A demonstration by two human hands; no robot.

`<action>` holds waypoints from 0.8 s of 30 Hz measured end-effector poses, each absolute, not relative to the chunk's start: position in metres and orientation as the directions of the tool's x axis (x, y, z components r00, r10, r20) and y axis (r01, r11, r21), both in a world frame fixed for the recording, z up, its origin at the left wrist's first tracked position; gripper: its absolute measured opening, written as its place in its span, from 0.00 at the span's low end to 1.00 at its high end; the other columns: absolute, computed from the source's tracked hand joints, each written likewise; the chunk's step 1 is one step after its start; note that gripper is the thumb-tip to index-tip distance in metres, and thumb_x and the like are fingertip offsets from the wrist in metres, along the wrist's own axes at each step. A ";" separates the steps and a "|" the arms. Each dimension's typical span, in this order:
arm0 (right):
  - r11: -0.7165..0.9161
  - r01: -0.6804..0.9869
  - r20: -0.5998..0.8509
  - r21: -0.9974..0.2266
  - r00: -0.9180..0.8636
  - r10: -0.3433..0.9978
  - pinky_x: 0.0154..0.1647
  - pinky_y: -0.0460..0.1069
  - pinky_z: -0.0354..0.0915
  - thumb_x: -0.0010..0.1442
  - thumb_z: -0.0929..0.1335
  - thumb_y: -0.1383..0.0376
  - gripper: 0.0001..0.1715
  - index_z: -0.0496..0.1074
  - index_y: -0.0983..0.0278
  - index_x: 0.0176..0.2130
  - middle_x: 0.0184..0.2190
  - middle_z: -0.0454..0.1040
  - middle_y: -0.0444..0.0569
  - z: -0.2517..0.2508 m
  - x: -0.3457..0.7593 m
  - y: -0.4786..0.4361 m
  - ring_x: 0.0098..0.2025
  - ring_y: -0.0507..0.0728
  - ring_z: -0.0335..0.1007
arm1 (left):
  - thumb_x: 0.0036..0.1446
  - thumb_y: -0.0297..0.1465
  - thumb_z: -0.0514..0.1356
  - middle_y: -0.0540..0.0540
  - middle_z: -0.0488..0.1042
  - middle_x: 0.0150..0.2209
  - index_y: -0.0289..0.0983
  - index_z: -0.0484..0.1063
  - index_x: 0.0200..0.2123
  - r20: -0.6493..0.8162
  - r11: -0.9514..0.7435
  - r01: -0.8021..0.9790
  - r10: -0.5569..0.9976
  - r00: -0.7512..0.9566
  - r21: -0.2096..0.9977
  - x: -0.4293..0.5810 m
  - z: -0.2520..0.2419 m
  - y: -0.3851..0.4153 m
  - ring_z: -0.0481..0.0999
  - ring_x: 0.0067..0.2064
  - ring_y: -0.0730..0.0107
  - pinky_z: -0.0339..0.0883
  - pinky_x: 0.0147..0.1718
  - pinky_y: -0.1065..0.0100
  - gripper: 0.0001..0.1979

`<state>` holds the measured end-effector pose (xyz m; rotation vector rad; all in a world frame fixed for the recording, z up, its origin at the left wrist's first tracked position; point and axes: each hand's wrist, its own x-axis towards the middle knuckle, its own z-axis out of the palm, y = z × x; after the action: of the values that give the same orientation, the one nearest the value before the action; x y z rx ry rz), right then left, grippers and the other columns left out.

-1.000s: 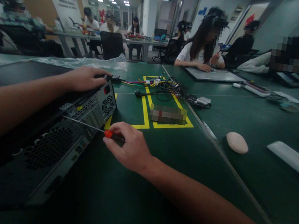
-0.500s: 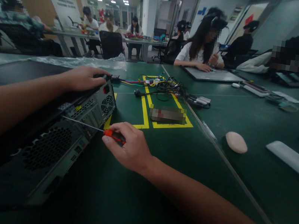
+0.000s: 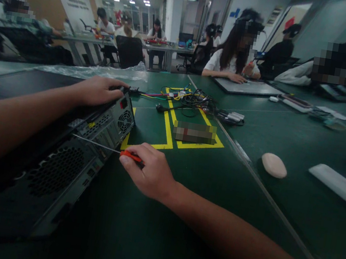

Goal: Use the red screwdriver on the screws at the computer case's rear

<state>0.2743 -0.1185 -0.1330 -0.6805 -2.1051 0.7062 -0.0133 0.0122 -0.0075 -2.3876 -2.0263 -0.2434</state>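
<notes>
Black-and-grey metal computer case point(image 3: 56, 172), boxy and wide, is lying at the left on a dark green surface point(image 3: 209, 188), its perforated rear panel facing right. Behind it, a crumpled sheet of clear plastic point(image 3: 116, 71) is spreading along the far edge. The person's left hand point(image 3: 100, 91) is resting palm down on the case's top edge, near the far corner, apparently bracing it so that it isn't shifting under the tool. That grip is loose, fingers extended and thumb apart, pressing rather than clasping.

Next, a long, thin metal screwdriver with an orange-and-black handle point(image 3: 126, 154) is slanting from the rear panel's upper edge; whether its tip is sitting in a screw is too small to tell. The right hand point(image 3: 151, 170) is grasping the handle, its grip closed around it between thumb and curled fingers, probably to allow turning while the shaft is reaching the panel.

Beyond, yellow tape outlines point(image 3: 169, 133) are marking the surface, and a tangle of black and coloured cables point(image 3: 197, 100) is lying across them. Farther right, a smooth, rounded, pale pink object point(image 3: 274, 165) is sitting beside a long white plastic bar point(image 3: 341, 187).
</notes>
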 end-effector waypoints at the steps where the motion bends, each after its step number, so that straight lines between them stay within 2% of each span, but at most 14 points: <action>1: 0.697 0.218 0.513 -0.683 -0.535 0.671 0.54 0.55 0.76 0.80 0.72 0.52 0.15 0.82 0.60 0.53 0.47 0.86 0.51 -0.133 0.274 -0.119 0.48 0.59 0.83 | 0.71 0.52 0.52 0.37 0.84 0.70 0.40 0.78 0.79 0.118 -0.170 0.980 0.980 0.158 0.101 -0.013 -0.008 0.012 0.82 0.69 0.38 0.72 0.71 0.46 0.42; 6: 0.683 0.203 0.506 -0.702 -0.533 0.678 0.53 0.57 0.78 0.72 0.77 0.54 0.20 0.77 0.57 0.59 0.50 0.87 0.50 -0.134 0.275 -0.120 0.49 0.60 0.84 | 0.71 0.51 0.51 0.36 0.83 0.71 0.39 0.78 0.80 0.110 -0.168 0.981 0.981 0.157 0.099 -0.013 -0.007 0.013 0.82 0.70 0.36 0.72 0.71 0.45 0.43; 11: 0.708 0.199 0.524 -0.678 -0.546 0.654 0.55 0.57 0.78 0.77 0.73 0.53 0.12 0.77 0.57 0.53 0.50 0.86 0.51 -0.135 0.274 -0.119 0.50 0.60 0.84 | 0.71 0.49 0.51 0.34 0.83 0.72 0.38 0.78 0.80 0.108 -0.158 0.984 0.983 0.148 0.088 -0.011 -0.006 0.012 0.82 0.69 0.34 0.72 0.71 0.41 0.42; 24: 0.713 0.177 0.536 -0.679 -0.543 0.646 0.56 0.57 0.77 0.78 0.73 0.54 0.12 0.78 0.58 0.52 0.51 0.86 0.52 -0.134 0.275 -0.118 0.51 0.60 0.84 | 0.73 0.49 0.52 0.35 0.82 0.73 0.38 0.77 0.80 0.100 -0.154 0.984 0.984 0.144 0.093 -0.008 -0.005 0.010 0.81 0.71 0.36 0.71 0.73 0.45 0.41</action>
<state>0.2752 -0.1179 -0.1342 -0.6246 -2.0924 0.7223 -0.0082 0.0101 -0.0053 -2.3805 -2.0474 -0.2156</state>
